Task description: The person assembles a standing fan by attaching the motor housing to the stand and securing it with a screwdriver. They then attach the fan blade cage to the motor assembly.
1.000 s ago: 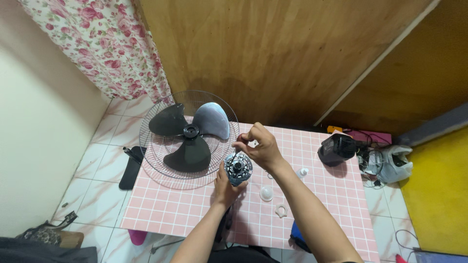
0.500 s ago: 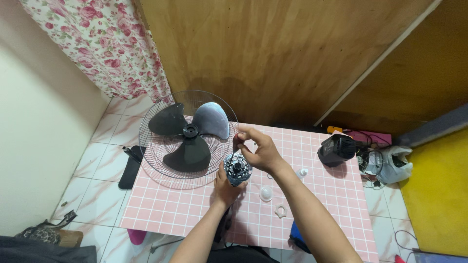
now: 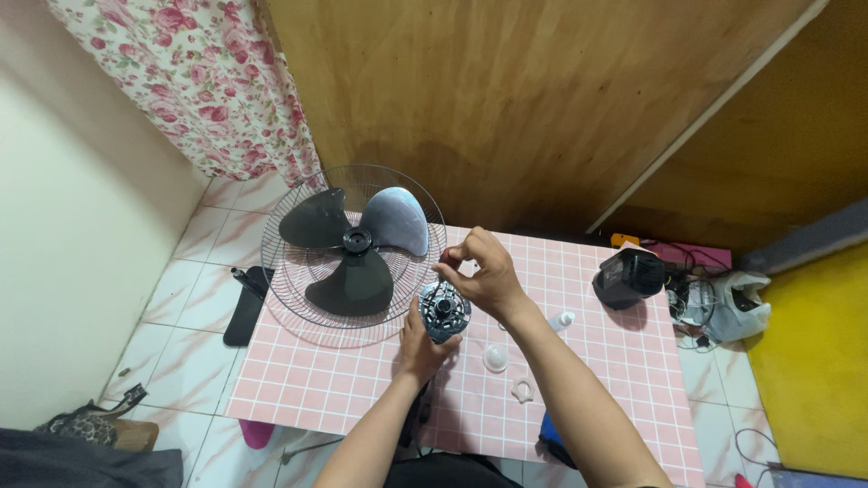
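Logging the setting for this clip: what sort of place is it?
Probably a room at home used for repairs: floral curtain, tiled floor, and a low pink table with a fan blade in its grille.

Both forearms are bare from elbow to wrist, with no sleeves, watch, bracelet or gloves showing. The left hand (image 3: 418, 348) and the right hand (image 3: 484, 276) wear no rings that can be made out. A strip of dark clothing shows at the bottom edge.
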